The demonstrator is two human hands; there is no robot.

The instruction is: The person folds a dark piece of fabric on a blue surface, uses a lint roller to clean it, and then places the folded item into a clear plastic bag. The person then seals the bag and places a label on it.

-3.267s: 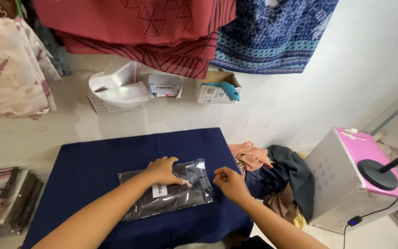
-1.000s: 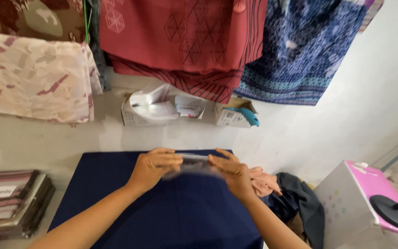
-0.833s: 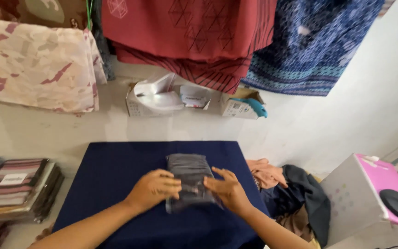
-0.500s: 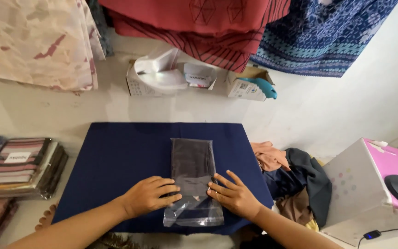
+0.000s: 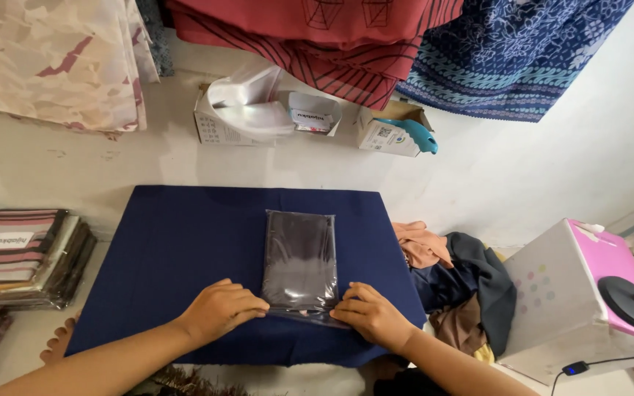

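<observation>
From the head view, I see both forearms coming in from the bottom edge, angled toward each other over a dark blue cloth (image 5: 185,249) spread on the pale floor. My left hand (image 5: 221,309) lies palm down at about 7 o'clock from the centre of the cloth, knuckles raised a little, fingers stretched toward 3 o'clock so that the tips press on the near left corner of a clear plastic bag (image 5: 300,262) holding a folded dark garment. It is flat and pressing, not closed around anything. My right hand (image 5: 370,315) mirrors it at about 5 o'clock, palm down, fingers curled slightly and pointing toward 9 o'clock, tips touching the near right corner of the bag. It too grips nothing; it pins the loose plastic flap against the cloth.

The bag lies flat, its long side running from 6 to 12 o'clock, roughly in the middle of the cloth and slightly toward the near edge.

At 9 o'clock, a stack of striped packed fabrics (image 5: 20,257) sits just off the cloth. At 3 o'clock lies a heap of loose clothes (image 5: 456,279), and beyond it a white and pink box (image 5: 574,293). At 12 o'clock, against the wall, stand an open cardboard box of white plastic (image 5: 247,110) and a small box with a blue object (image 5: 394,133).
</observation>
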